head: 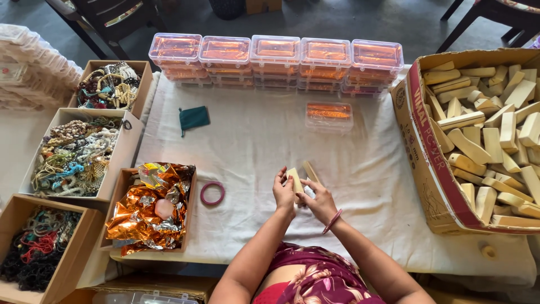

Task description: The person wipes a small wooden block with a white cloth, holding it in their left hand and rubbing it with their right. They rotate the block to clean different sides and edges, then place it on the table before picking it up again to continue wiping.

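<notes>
My left hand (283,191) and my right hand (319,200) meet over the white cloth (253,146), both gripping a small pale wooden block (295,179). A second pale wooden strip (310,170) lies on the cloth just behind my fingers. A pink bangle (332,220) sits on my right wrist. A dark pink ring-shaped bangle (212,193) lies on the cloth to the left of my hands.
A big cardboard box (427,163) of pale wooden blocks stands at right. Stacked clear plastic cases (275,56) line the back, one single case (329,114) in front. A green pouch (194,117), a box of orange foil (149,208) and boxes of beaded jewellery (73,155) sit left.
</notes>
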